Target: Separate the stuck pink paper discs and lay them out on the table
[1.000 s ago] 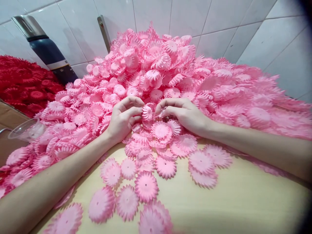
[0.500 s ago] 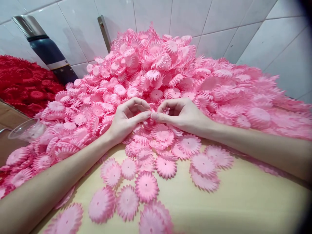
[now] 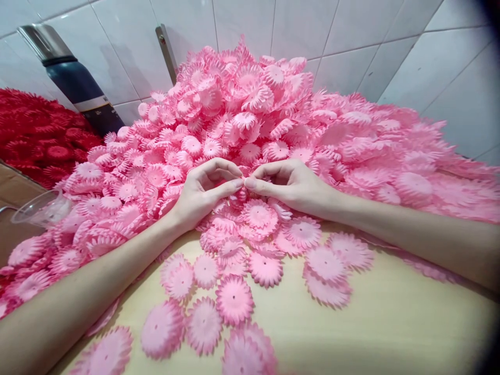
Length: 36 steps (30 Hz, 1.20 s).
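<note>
My left hand (image 3: 199,192) and my right hand (image 3: 292,185) meet fingertip to fingertip at the foot of a big pile of pink paper flower pieces (image 3: 250,104). Thumbs and forefingers of both hands pinch one small pink flower piece (image 3: 239,197). It hangs just under the fingertips and is mostly hidden by them. Both forearms rest on the pale wooden table (image 3: 390,323). Several flat pink flower pieces (image 3: 234,299) lie spread out singly in front of my hands.
A heap of red flower pieces (image 3: 35,135) lies at the far left. A dark blue flask with a steel top (image 3: 78,86) leans on the white tiled wall. A clear plastic cup (image 3: 39,208) lies on its side at the left edge.
The pink flower piece that stood up in my left fingers has dropped under the fingertips. Both hands have closed together until their fingertips touch.
</note>
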Tool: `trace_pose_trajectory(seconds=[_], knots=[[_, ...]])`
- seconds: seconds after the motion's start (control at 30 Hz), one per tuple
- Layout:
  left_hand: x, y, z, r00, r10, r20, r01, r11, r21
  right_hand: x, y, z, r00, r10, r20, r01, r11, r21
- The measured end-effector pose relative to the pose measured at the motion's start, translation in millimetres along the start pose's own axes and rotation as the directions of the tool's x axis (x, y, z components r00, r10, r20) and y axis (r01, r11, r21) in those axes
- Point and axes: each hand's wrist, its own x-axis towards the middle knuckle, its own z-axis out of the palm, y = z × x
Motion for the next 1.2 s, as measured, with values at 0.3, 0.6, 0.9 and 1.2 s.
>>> trace_pose_trajectory(seconds=[0.3,0.6,0.9,1.2], knots=[[0.9,-3.0,-3.5,0.998,-0.068,0.018,0.069,0.997,-0.036,2.2,-1.9,-0.4,1.000,0.026,-0.006,-0.026,1.000,-0.004],[0.2,0.8,-0.1,0.999,-0.035,-0.017,0.036,0.998,0.050,1.3,2.5,-1.1,1.000,-0.020,0.023,0.020,1.000,0.000],[0.9,-1.9,-1.5,0.998,-0.068,0.007,0.068,0.997,-0.024,1.0,0.9,-0.6,1.000,-0.012,0.008,0.012,0.999,-0.050],[0.1,-2.1,-3.2,0.999,-0.044,0.026,0.043,0.998,0.053,2.8,2.0,-1.1,1.000,0.014,0.012,-0.014,1.000,0.021]])
